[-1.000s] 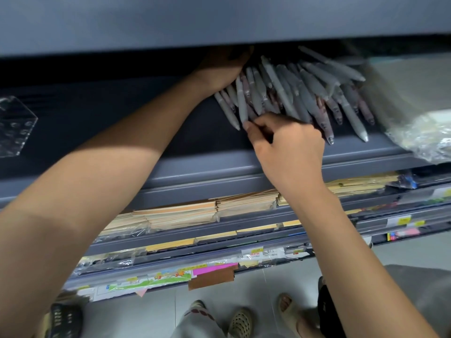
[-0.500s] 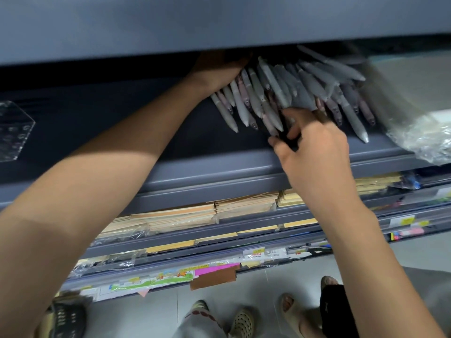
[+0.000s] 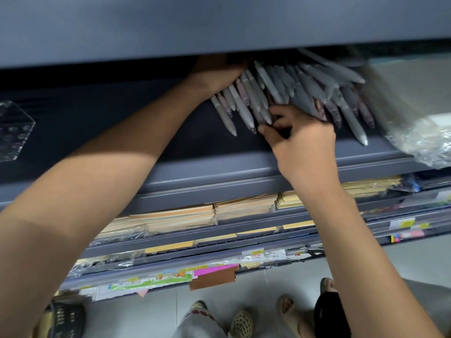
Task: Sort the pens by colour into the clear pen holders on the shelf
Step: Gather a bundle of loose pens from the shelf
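Note:
A big bunch of frosted grey and pinkish pens [image 3: 292, 93] lies fanned out on the dark shelf [image 3: 195, 142], tips pointing toward me. My left hand [image 3: 214, 71] grips the bunch at its far end, and its fingers are hidden under the upper shelf's edge. My right hand [image 3: 300, 140] reaches into the middle of the fan from below. Its thumb and curled forefinger pinch a pen near its tip. A clear pen holder [image 3: 12, 130] with round holes stands at the far left of the same shelf, apart from both hands.
A crumpled clear plastic bag [image 3: 419, 137] lies at the shelf's right end, close to the outermost pens. The upper shelf [image 3: 219, 25] overhangs the pens. Lower shelves hold stacked envelopes [image 3: 195, 213] and stationery. Feet of people stand on the tiled floor [image 3: 268, 289] below.
My right hand slid right along the pen tips, then pushed up into the middle of the fan. The pens shifted a little. My left hand stayed at the bunch's far end.

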Tool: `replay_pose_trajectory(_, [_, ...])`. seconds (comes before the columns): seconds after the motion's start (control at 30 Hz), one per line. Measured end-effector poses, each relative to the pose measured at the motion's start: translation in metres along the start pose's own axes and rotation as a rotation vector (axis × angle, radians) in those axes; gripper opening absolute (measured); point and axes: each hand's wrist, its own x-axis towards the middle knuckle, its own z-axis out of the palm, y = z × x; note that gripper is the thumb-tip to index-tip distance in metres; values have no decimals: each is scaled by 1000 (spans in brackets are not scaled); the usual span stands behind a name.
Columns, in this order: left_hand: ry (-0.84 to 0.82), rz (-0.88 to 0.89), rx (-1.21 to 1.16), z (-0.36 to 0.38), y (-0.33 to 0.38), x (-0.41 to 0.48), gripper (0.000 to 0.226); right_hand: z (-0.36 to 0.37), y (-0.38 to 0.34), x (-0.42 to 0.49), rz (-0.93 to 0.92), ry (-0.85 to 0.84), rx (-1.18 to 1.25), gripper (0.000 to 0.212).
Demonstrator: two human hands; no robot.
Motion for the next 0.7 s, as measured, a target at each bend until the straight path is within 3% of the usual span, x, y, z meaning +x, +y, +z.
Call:
replay_pose_trajectory(0.13, [2, 4, -3, 1, 0, 2, 31, -5, 7, -1, 11, -107, 67, 31])
replay_pose_trajectory(0.43, [50, 68, 11, 6, -3, 5, 36, -2, 4, 2, -40, -13, 40, 22])
replay_pose_trajectory(0.57, [7, -4, -41, 2, -9, 10, 51, -8, 6, -2, -5, -124, 142, 34])
replay_pose_trajectory(0.7, [-82, 44, 20, 2, -8, 14, 45, -6, 7, -3, -53, -156, 76, 46])
